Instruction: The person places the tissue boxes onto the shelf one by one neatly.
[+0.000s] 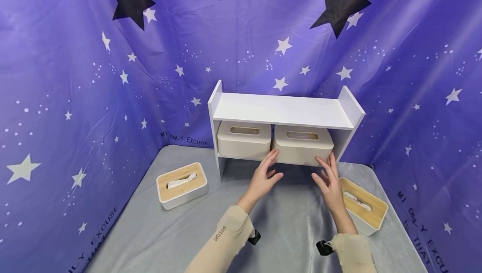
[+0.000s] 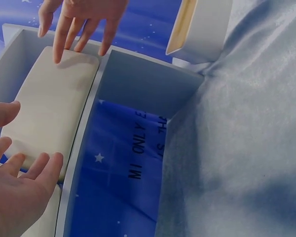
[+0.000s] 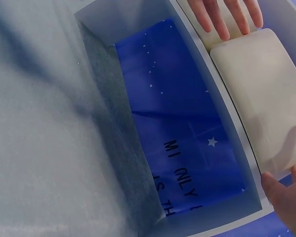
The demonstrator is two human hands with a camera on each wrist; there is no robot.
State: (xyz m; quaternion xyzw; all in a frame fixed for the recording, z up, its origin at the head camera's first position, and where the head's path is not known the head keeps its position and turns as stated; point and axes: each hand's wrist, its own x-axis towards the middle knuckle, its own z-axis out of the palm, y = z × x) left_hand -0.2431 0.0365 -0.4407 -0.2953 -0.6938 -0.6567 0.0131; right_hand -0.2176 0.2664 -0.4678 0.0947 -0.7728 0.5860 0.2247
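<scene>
Two cream tissue boxes stand side by side on the middle shelf of a small white rack (image 1: 282, 109). My left hand (image 1: 262, 177) reaches toward the lower left corner of the right tissue box (image 1: 303, 149), its fingers extended near the gap between the boxes. At that box's other end is my right hand (image 1: 330, 185), with relaxed fingers at the lower right corner. Both hands flank this box in the left wrist view; whether the left fingertips touch it I cannot tell. The left tissue box (image 1: 244, 143) sits apart from both palms. Both tops have an oval slot.
A white tissue box with a wooden lid (image 1: 182, 185) lies on the grey cloth (image 1: 150, 239) at the left. Another wooden-lidded tissue box (image 1: 367, 206) is close beside my right forearm. A purple star-patterned curtain (image 1: 244, 55) surrounds the table behind and at both sides.
</scene>
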